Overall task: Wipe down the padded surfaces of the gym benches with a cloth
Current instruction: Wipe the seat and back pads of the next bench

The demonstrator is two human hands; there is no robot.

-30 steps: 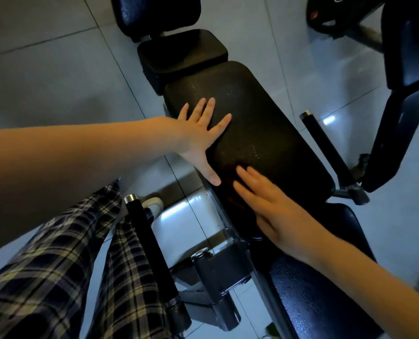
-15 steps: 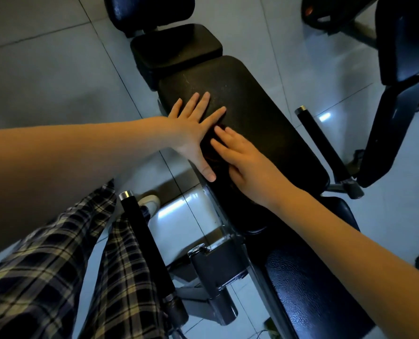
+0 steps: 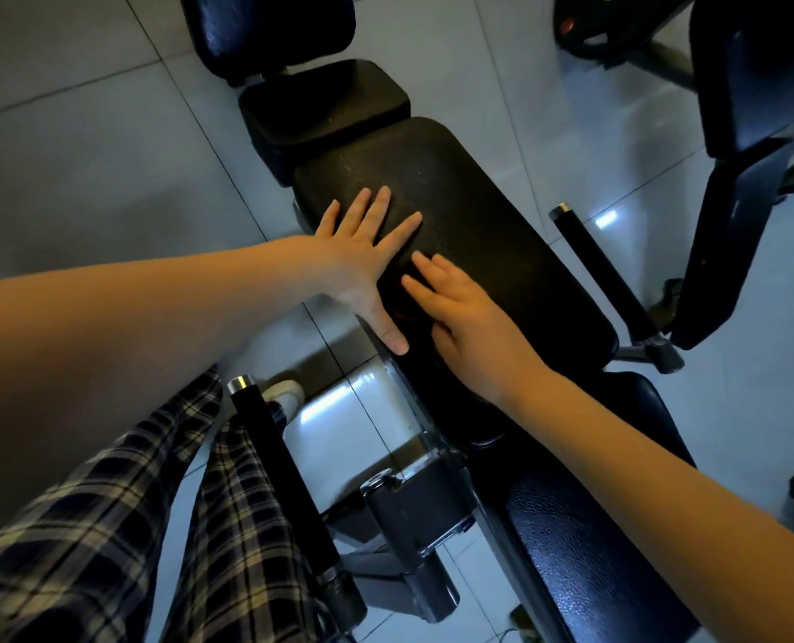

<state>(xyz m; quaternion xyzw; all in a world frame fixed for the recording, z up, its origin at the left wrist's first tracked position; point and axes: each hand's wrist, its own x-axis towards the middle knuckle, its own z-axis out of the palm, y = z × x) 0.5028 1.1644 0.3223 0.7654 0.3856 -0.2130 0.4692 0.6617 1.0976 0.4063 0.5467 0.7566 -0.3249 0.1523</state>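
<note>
Left hand (image 3: pixel 362 257) lies flat, fingers spread, likely steadying the pad (image 3: pixel 501 215); right hand (image 3: pixel 473 327) presses beside it, fingers straight, apparently mid-wipe.

Left hand (image 3: pixel 362 257) splayed flat, right hand (image 3: pixel 471 320) flat alongside.

black bench pad (image 3: pixel 469 215), plaid trousers (image 3: pixel 107 526), grey floor (image 3: pixel 61 132)

text: none legible | labels: none | numbers: none
</note>
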